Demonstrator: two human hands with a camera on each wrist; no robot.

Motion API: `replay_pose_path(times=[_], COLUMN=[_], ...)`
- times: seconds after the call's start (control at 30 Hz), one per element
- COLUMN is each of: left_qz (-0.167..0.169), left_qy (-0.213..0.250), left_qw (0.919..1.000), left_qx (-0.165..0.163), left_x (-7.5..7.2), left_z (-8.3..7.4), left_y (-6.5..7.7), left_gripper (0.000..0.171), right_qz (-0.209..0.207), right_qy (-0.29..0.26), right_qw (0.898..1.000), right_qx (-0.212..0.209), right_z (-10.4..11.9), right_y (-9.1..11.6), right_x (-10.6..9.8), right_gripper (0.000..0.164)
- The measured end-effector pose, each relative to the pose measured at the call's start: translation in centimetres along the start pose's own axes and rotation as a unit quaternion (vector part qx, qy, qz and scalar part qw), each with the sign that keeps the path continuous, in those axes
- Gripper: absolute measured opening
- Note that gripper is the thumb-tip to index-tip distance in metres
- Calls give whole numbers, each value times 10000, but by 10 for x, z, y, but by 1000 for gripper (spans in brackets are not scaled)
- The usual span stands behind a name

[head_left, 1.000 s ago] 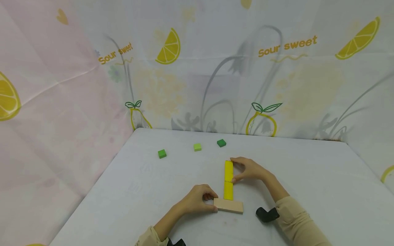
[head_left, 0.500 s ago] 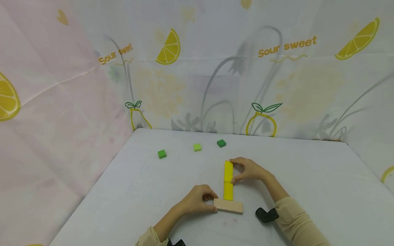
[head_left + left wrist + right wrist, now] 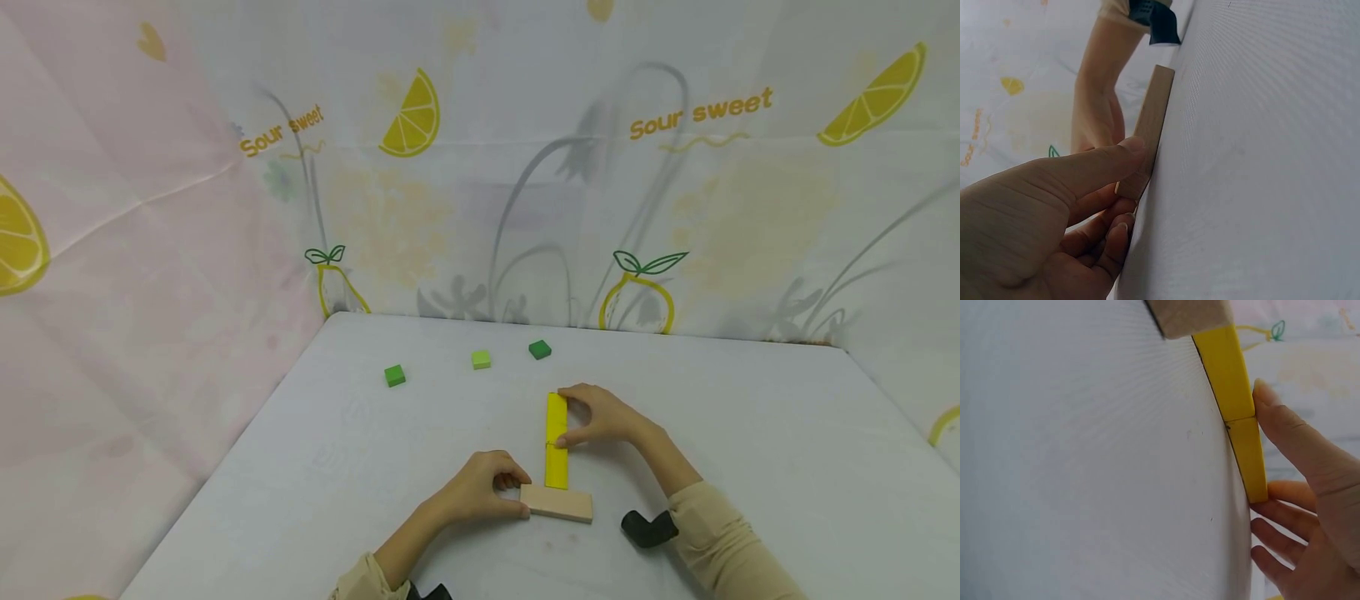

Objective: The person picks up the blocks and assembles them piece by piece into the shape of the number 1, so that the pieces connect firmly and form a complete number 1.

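Note:
A plain wooden block [image 3: 557,503] lies flat on the table, its long side running left to right. My left hand [image 3: 480,487] pinches its left end between thumb and fingers; the left wrist view shows the thumb [image 3: 1110,164] on the block's upper face. Two yellow blocks lie end to end, the near yellow block [image 3: 556,471] meeting the wooden block's far side and the far yellow block [image 3: 557,414] beyond it. My right hand [image 3: 606,414] holds the far one, thumb [image 3: 1285,422] close to the seam and index finger at its far end.
Toward the back of the white table [image 3: 720,400] lie three small green blocks: a mid-green block [image 3: 394,376], a light green block [image 3: 481,359] and a dark green block [image 3: 540,349]. A black wrist piece [image 3: 649,529] sits by the right sleeve. Printed cloth hangs behind.
My right hand has shifted slightly left, its thumb now further over the yellow blocks near their seam. My left hand and the wooden block stay in place.

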State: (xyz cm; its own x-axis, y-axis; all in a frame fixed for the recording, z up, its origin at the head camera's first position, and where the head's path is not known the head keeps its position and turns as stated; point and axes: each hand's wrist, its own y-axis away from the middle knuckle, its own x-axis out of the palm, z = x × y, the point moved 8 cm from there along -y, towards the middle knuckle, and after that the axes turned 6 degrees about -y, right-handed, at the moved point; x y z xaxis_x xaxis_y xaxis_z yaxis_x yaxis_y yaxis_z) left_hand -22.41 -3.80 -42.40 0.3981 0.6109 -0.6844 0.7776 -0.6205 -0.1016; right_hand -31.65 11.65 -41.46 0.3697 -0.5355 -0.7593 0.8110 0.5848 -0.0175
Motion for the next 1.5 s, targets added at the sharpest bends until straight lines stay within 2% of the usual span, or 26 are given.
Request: replay_pose_path(times=[0.6, 0.77, 1.03, 1.2, 1.5], left_qz=[15, 4, -7, -1, -7], left_qy=[8, -27, -52, -37, -41], left_qw=[10000, 10000, 10000, 10000, 10000], left_qx=[8, 23, 12, 1, -15], left_x=[0, -1, -1, -2, -2], left_z=[0, 0, -2, -3, -3], left_y=[1, 0, 1, 1, 0], left_gripper=[30, 29, 29, 29, 29], right_qz=[49, 64, 112, 99, 123], right_qy=[363, 278, 132, -3, 61], right_qw=[9993, 9995, 9998, 9999, 9998], right_qx=[-45, -112, 32, 142, 154], right_z=[6, 5, 3, 2, 3], right_y=[-2, -3, -4, -4, -4], right_x=[3, 1, -2, -3, -4], right_gripper=[86, 83, 79, 80, 82])
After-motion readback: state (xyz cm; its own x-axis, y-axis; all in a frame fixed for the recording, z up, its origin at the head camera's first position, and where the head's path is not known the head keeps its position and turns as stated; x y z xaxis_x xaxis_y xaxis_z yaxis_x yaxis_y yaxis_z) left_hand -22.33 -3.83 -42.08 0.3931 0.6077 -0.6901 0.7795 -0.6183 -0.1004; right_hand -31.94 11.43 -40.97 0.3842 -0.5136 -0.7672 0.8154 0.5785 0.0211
